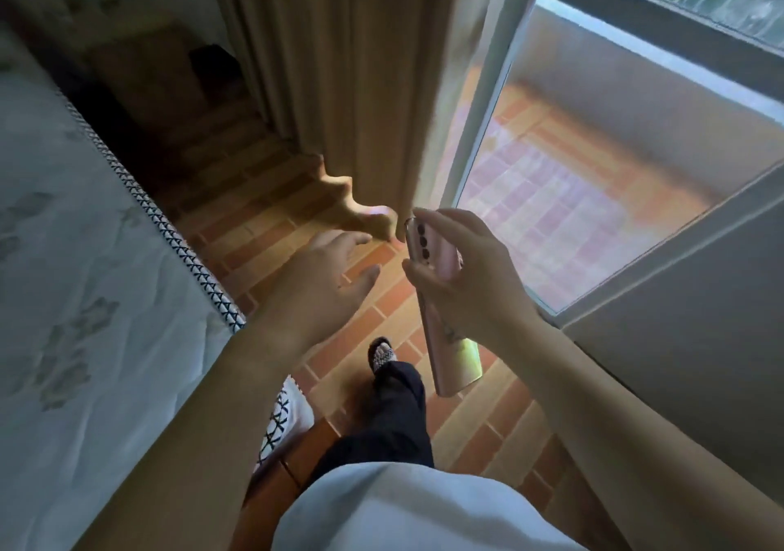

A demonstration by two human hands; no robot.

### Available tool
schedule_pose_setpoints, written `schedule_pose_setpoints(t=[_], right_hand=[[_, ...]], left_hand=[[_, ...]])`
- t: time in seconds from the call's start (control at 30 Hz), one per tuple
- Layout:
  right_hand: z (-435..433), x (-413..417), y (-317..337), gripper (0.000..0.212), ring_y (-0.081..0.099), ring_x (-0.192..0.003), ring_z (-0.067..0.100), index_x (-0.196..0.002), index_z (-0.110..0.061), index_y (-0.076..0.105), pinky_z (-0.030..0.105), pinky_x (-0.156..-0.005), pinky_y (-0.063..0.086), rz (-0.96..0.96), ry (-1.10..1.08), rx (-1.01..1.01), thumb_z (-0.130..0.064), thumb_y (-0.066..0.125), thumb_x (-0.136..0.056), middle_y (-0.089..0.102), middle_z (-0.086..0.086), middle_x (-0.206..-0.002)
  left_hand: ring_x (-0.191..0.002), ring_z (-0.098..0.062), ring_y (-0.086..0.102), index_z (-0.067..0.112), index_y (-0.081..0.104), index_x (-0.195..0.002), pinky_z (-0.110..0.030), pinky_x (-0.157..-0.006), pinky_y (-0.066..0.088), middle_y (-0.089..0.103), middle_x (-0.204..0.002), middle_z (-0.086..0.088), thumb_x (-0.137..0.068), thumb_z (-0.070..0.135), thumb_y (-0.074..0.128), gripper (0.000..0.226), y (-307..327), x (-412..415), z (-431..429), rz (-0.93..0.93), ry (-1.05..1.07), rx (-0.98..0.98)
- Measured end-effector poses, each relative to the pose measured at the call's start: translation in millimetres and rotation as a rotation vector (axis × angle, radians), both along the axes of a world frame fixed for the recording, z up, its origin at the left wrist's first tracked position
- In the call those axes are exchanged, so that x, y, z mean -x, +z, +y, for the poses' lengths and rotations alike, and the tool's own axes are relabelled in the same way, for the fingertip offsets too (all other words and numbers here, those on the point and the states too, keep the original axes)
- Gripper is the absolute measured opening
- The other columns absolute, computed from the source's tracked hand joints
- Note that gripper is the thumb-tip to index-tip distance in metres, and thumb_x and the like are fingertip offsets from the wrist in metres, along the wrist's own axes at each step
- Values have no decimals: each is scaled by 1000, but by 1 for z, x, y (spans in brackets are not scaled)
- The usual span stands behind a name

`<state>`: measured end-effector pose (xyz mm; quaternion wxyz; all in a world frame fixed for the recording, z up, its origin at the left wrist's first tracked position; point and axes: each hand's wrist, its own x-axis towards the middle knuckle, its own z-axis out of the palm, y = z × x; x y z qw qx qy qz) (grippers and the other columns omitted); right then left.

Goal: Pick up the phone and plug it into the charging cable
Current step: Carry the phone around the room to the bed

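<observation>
Pink metal first: phone (441,296) held upright in right hand (471,279), camera end up, back facing left, lower end hanging clear over terracotta tile floor (373,296). Fingers (441,221) curled over top edge, thumb (420,272) pressed on near side, so clamped on phone. Left hand (322,279) just beside, empty, palm down, fingers spread and loose, reaching forward toward curtain hem (360,211). Seen from head view only: mattress (85,253) with patterned piping along left, beige curtain hanging ahead, glass balcony door (594,168) to right, one sandalled foot (384,355) stepping forward below. No charging cable visible anywhere; possibly behind curtain or in dark corner beyond, cannot tell. Pickup judged done; now carrying phone toward charger. Next move likely: find cable end with free left hand, perhaps parting curtain, then turn phone so bottom port faces plug. Port end currently low and partly hidden by forearm, so regrip probably needed before mating.
</observation>
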<state>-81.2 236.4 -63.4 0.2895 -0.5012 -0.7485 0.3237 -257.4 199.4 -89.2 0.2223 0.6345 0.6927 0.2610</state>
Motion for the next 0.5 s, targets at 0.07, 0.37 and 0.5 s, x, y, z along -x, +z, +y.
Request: schedule_pose_setpoints(t=[0.07, 0.37, 0.5], right_hand=[[52, 20, -2, 49, 47, -115, 15, -124, -37, 52, 27, -85, 42, -13, 25, -19, -32, 66, -77, 48, -8, -132], [264, 140, 5, 52, 46, -115, 12, -125, -41, 48, 22, -82, 42, -14, 227, -47, -33, 66, -77, 45, -9, -135], [328, 190, 7, 49, 47, -112, 10, -125, -40, 48, 12, -79, 38, 8, 299, -58, -35, 64, -79, 47, -9, -133]], left_hand=[[-114, -17, 49, 29, 49, -127, -27, -82, 39, 47, -136, 3, -88, 42, 52, 41, -3, 17, 49, 10, 33, 12], [-109, -7, 46, 35, 47, -126, -17, -70, 36, 45, -136, 7, -86, 46, 52, 41, 21, 133, 228, 29, 196, 29], [-111, -7, 45, 34, 47, -126, -22, -73, 41, 45, -136, 7, -85, 47, 53, 43, 24, 178, 274, 33, 234, 35]])
